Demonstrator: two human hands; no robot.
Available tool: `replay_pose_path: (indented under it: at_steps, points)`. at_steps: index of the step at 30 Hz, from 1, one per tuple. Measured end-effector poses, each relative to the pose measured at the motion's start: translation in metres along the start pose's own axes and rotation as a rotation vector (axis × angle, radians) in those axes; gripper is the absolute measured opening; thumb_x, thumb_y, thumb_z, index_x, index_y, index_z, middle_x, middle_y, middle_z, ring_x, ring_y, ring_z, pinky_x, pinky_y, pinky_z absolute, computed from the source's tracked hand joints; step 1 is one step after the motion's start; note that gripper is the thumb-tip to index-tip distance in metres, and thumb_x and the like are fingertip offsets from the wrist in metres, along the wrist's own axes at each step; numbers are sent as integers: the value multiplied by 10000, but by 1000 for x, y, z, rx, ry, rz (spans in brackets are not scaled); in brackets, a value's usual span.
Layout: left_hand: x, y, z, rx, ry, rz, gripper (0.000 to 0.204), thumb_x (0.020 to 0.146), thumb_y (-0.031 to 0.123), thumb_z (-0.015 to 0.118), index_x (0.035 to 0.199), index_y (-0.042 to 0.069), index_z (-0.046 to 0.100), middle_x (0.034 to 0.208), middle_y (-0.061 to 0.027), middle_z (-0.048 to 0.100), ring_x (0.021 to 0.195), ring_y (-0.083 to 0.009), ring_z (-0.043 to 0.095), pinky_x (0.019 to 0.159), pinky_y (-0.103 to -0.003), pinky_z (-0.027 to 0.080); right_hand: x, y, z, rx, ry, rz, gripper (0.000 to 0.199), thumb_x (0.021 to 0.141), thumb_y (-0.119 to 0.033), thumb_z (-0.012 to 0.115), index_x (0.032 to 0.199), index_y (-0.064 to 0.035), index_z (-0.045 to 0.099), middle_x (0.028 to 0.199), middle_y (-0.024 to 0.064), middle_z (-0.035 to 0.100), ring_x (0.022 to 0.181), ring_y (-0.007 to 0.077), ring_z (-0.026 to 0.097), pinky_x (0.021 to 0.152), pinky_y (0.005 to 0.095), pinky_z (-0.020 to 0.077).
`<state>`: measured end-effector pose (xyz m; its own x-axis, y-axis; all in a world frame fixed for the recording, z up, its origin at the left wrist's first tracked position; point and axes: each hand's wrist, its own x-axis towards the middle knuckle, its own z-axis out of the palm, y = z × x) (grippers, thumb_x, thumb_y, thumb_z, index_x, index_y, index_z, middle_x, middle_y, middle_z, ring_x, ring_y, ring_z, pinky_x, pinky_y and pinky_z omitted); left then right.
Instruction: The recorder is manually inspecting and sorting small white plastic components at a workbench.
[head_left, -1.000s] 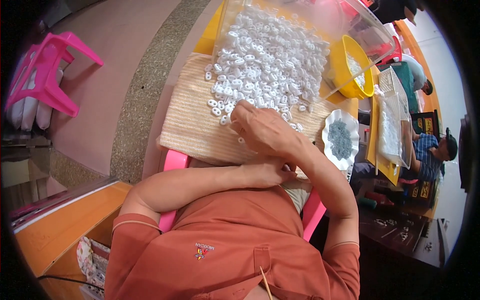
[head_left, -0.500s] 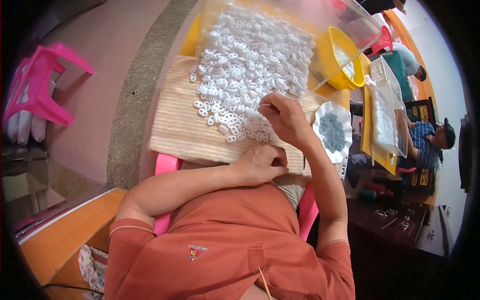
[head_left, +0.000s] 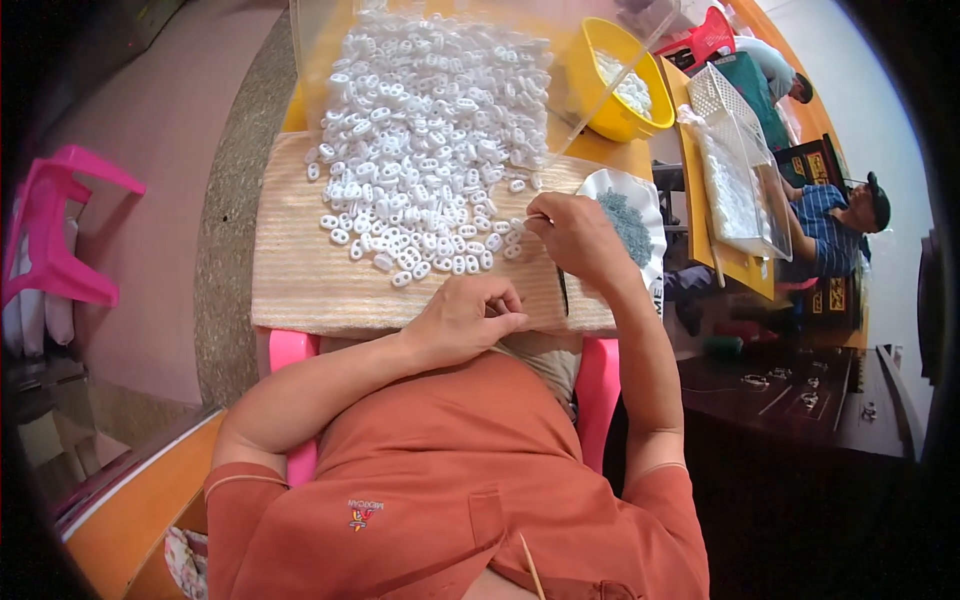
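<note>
A large heap of small white oval plastic pieces (head_left: 430,130), each with two holes, spreads over a striped beige cloth (head_left: 300,290). My right hand (head_left: 580,235) is closed in a pinch just right of the heap's near edge, beside a few loose pieces. What its fingertips hold is hidden. At the cloth's near edge, my left hand (head_left: 462,320) has thumb and forefinger pressed together; anything between them is too small to make out. Right of my right hand sits a white scalloped dish (head_left: 652,262) holding small grey-blue bits (head_left: 625,225).
A yellow basin (head_left: 625,125) with white pieces stands at the back right, beside a clear plastic box wall (head_left: 620,80). A thin dark object (head_left: 563,290) lies on the cloth. Farther right, a person (head_left: 825,215) sits by another table with a white-filled tray (head_left: 745,200).
The view has shifted, moving the heap leftward in the picture. My right hand has moved off the heap's near part toward the dish. My left hand stays near the cloth's edge, still pinched.
</note>
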<state>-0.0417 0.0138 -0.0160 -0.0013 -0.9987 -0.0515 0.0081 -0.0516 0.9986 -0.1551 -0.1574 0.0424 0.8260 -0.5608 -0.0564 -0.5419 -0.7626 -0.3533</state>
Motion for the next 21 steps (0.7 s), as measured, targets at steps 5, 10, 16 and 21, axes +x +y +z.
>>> replay_pose_path:
  at_steps: [5, 10, 16, 21]
  points:
    - [4, 0, 2, -20, -25, 1, 104, 830, 67, 670, 877, -15, 626, 1092, -140, 624, 817, -109, 606, 716, -245, 504, -2, 7, 2, 26, 44, -4, 152, 826, -140, 633, 897, -7, 647, 849, 208, 649, 823, 392, 619, 729, 429, 481]
    - [11, 6, 6, 48, -22, 59, 161, 834, 70, 672, 978, 4, 638, 1224, -175, 565, 920, -148, 622, 786, -270, 524, -6, 5, -3, 117, 142, 28, 155, 822, -126, 648, 907, 3, 649, 821, 199, 651, 781, 357, 636, 699, 398, 490]
    - [27, -5, -7, -4, 57, 13, 213, 840, 72, 676, 1028, -20, 633, 1244, -166, 557, 958, -161, 621, 842, -281, 514, -17, 13, -5, 240, 214, 73, 142, 817, -126, 662, 906, -16, 656, 837, 182, 665, 795, 359, 648, 696, 393, 505]
    - [41, -2, -27, -96, 193, 8, 173, 852, 48, 667, 997, -43, 640, 1167, -130, 613, 954, -137, 617, 854, -264, 505, -22, 17, 2, 249, 281, 34, 144, 799, -103, 685, 890, 5, 655, 752, 168, 651, 674, 261, 646, 637, 324, 490]
